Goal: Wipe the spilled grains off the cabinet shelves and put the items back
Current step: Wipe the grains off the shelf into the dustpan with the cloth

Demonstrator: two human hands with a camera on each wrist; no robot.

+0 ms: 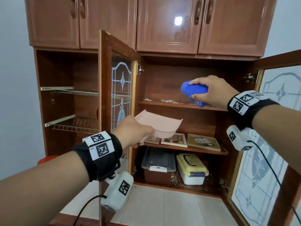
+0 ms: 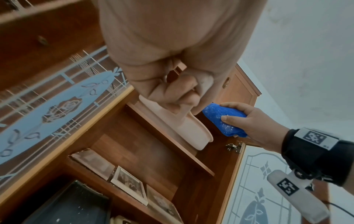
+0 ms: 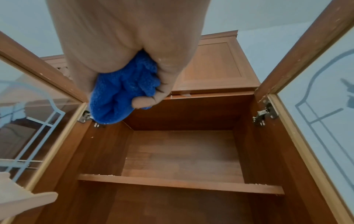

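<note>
My right hand [image 1: 210,90] grips a bunched blue cloth [image 1: 193,93], speckled with white grains, just above the right end of the top shelf [image 1: 182,105]. Pale grains [image 1: 167,100] lie scattered along that shelf's front edge. My left hand [image 1: 133,129] holds a pink plastic dustpan [image 1: 160,126] by its handle, below the shelf's left part with its open mouth facing the cabinet. In the left wrist view the fingers [image 2: 172,97] curl round the dustpan [image 2: 184,128], and the cloth [image 2: 224,119] shows beyond it. The right wrist view shows the cloth [image 3: 122,91] bunched in my fist.
Both glass doors stand open, the left door [image 1: 121,88] and the right door [image 1: 276,121]. Picture frames [image 1: 202,141] lie on the middle shelf. A lidded dark box [image 1: 158,162] and a yellow-lidded box [image 1: 192,168] sit on the bottom shelf among more grains. Wire racks [image 1: 71,123] fill the left bay.
</note>
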